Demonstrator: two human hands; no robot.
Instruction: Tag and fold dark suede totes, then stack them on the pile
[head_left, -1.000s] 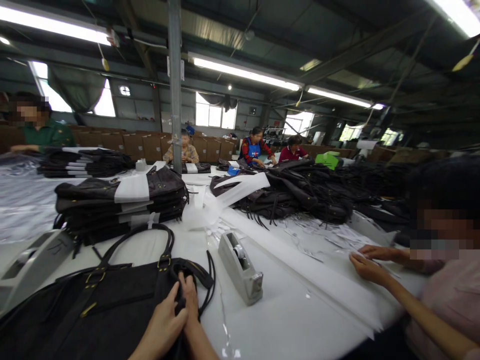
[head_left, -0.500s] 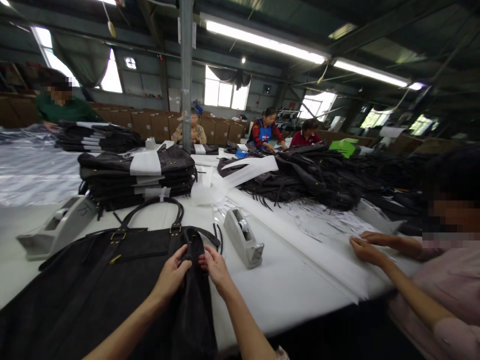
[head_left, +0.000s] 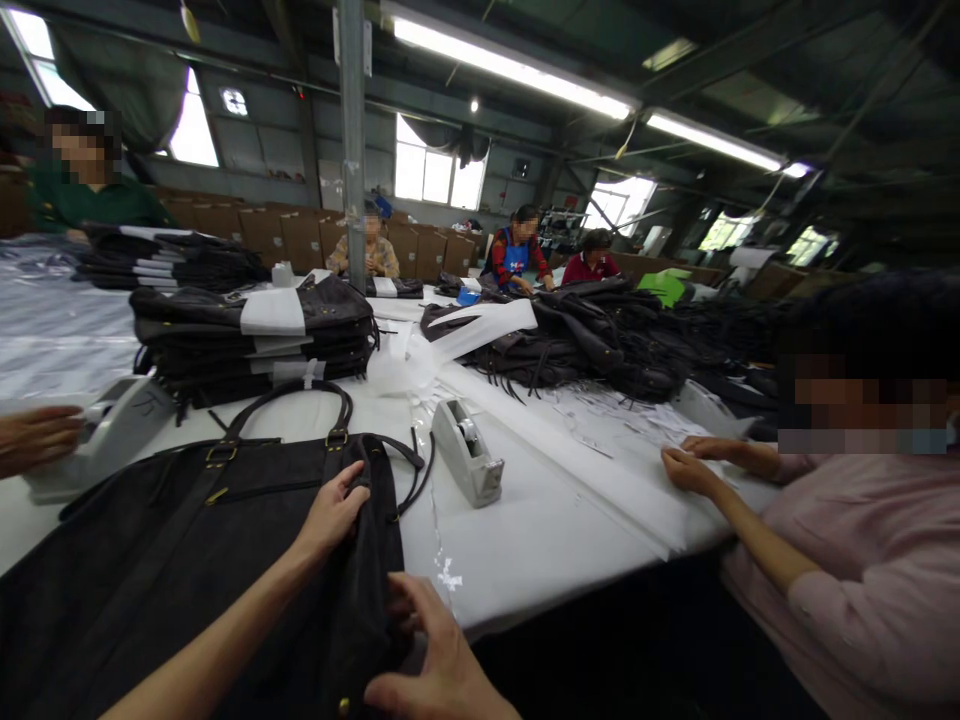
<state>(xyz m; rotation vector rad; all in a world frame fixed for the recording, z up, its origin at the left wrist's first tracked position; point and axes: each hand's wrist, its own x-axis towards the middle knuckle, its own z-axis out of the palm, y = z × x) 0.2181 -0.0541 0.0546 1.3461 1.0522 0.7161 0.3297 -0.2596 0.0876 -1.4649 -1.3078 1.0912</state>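
1. A black handbag lies at the near edge of the white table, its handles towards the far edge.
2. The left hand has thumb and fingers pinched together on the bag's upper right corner, about where it was half a second ago.
3. The right hand has dropped from beside the left one to lower on the bag's right side, by the near edge. Its thumb and curled fingers stand well apart, fingertips at the leather; I cannot tell if they grip.
4. Newly in view, a co-worker's hand reaches in from the left to a grey tape dispenser.
5. That dispenser bears a dark handwritten mark, not clearly readable.
6. A blue apron, beyond the table's far side, carries white lettering too small to read.
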